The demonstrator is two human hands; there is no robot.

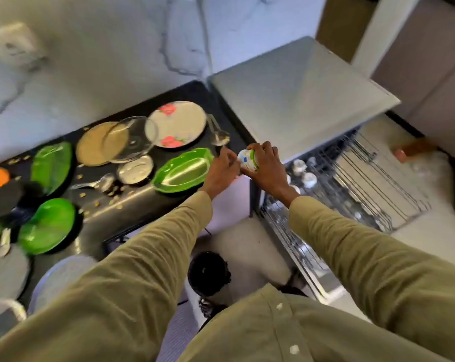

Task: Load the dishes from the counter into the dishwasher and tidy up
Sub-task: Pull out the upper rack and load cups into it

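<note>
A black counter [142,202] under a marbled wall carries dirty dishes. Right hand [266,165] fingers curl round a white mug [248,159], held sideways between counter edge and dishwasher rack [364,178]. Left hand [222,167] pinches near the mug's rim; what it grips, I cannot tell. Left of it lies a green leaf-shaped dish [182,171], a floral plate [179,124] farther back

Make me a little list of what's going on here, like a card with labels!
place: black kitchen counter beside an open dishwasher
right hand: grips a small white cup
left hand: fingers at the cup, grip unclear
nearest dish: green leaf-shaped tray
also on counter: flowered plate, glass lid, spoon, crumbs
</note>
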